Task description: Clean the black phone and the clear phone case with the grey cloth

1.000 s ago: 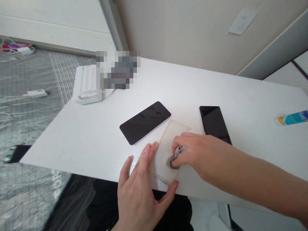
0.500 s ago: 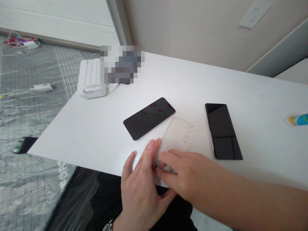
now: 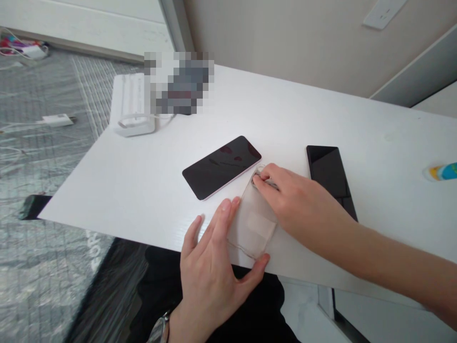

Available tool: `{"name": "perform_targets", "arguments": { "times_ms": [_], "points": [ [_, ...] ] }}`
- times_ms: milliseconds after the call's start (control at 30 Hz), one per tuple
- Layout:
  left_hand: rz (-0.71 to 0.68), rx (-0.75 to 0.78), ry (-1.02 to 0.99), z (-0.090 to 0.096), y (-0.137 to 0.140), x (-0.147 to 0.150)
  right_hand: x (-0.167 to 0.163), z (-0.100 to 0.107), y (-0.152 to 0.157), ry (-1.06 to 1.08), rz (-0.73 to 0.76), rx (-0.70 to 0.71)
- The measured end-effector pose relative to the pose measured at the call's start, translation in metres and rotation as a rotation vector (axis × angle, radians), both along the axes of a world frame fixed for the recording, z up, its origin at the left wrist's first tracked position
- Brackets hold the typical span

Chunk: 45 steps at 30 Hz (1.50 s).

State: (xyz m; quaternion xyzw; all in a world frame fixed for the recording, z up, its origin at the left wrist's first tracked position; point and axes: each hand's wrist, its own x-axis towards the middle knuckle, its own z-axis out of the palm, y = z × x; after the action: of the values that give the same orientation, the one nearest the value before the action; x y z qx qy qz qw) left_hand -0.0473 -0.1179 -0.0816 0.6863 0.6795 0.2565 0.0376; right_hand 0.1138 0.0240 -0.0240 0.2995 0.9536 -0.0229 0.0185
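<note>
A clear phone case (image 3: pixel 250 216) lies flat on the white table near its front edge. My left hand (image 3: pixel 210 271) braces it, fingertips along its left side and the thumb at its near corner. At the far end of the case, my right hand (image 3: pixel 289 193) is closed in a pinch and presses down inside it. Something small and greyish shows between those fingers, too hidden to name. Just beyond the case rests a phone (image 3: pixel 221 167) with a dark screen. Another black phone (image 3: pixel 326 171) lies to the right, partly covered by my right hand and forearm.
A white power strip (image 3: pixel 132 105) with a cable sits at the table's far left, beside a blurred-out item (image 3: pixel 183 85). A small bottle with a blue and yellow label (image 3: pixel 444 172) is at the right. Chargers lie on the plastic-covered floor (image 3: pixel 43 166).
My right hand has moved from the near end of the case to its far end. My left hand stays at the case, its thumb now visible at the near corner. The view has shifted slightly.
</note>
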Motion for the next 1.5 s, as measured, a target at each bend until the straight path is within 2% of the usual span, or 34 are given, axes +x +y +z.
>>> {"name": "perform_targets", "arguments": {
  "times_ms": [100, 200, 300, 433, 533, 633, 700, 800, 867, 967, 1033, 1133, 1200, 1267, 1367, 1433, 1500],
  "points": [
    [-0.011, -0.010, 0.000, -0.001, -0.001, 0.000, -0.008, -0.002, -0.027, 0.117, 0.158, -0.135],
    [-0.036, -0.008, 0.004, -0.002, -0.002, 0.000, -0.002, 0.003, -0.037, 0.166, 0.316, -0.273],
    [-0.017, 0.009, 0.011, -0.001, -0.002, 0.000, 0.013, 0.010, -0.022, 0.087, 0.227, -0.249],
    [-0.014, 0.027, 0.016, -0.001, 0.001, 0.000, 0.023, 0.011, 0.013, -0.029, -0.028, -0.008],
    [-0.025, 0.048, 0.028, -0.002, 0.002, 0.000, 0.012, 0.003, 0.020, -0.036, -0.085, 0.050],
    [-0.028, 0.063, 0.039, -0.002, 0.001, 0.000, 0.000, -0.006, 0.004, 0.052, -0.038, -0.049],
    [-0.032, 0.064, 0.038, -0.002, 0.001, 0.000, -0.004, -0.007, -0.013, 0.154, 0.078, -0.192],
    [-0.058, 0.063, 0.037, -0.002, 0.001, 0.000, -0.003, 0.001, -0.031, 0.239, 0.301, -0.362],
    [-0.063, 0.074, 0.047, -0.002, 0.002, 0.000, 0.003, 0.009, -0.029, 0.185, 0.312, -0.383],
    [-0.046, 0.096, 0.059, -0.004, 0.003, 0.001, 0.015, 0.018, -0.006, 0.070, 0.116, -0.313],
    [-0.040, 0.100, 0.056, -0.004, 0.003, 0.001, 0.020, 0.018, 0.011, 0.016, -0.020, -0.186],
    [-0.043, 0.093, 0.053, -0.004, 0.002, 0.001, 0.014, 0.007, 0.022, 0.009, -0.068, 0.022],
    [-0.045, 0.089, 0.054, -0.003, 0.002, 0.001, 0.005, -0.002, 0.014, 0.070, -0.038, 0.058],
    [-0.046, 0.089, 0.055, -0.003, 0.002, 0.000, -0.003, -0.009, -0.003, 0.142, 0.002, -0.034],
    [-0.064, 0.089, 0.050, -0.004, 0.002, -0.001, -0.008, -0.010, -0.026, 0.245, 0.141, -0.282],
    [-0.076, 0.086, 0.044, -0.004, 0.002, -0.001, -0.006, -0.004, -0.031, 0.266, 0.239, -0.394],
    [-0.068, 0.075, 0.047, -0.003, 0.002, -0.001, 0.001, 0.003, -0.023, 0.226, 0.254, -0.460]
  ]
}}
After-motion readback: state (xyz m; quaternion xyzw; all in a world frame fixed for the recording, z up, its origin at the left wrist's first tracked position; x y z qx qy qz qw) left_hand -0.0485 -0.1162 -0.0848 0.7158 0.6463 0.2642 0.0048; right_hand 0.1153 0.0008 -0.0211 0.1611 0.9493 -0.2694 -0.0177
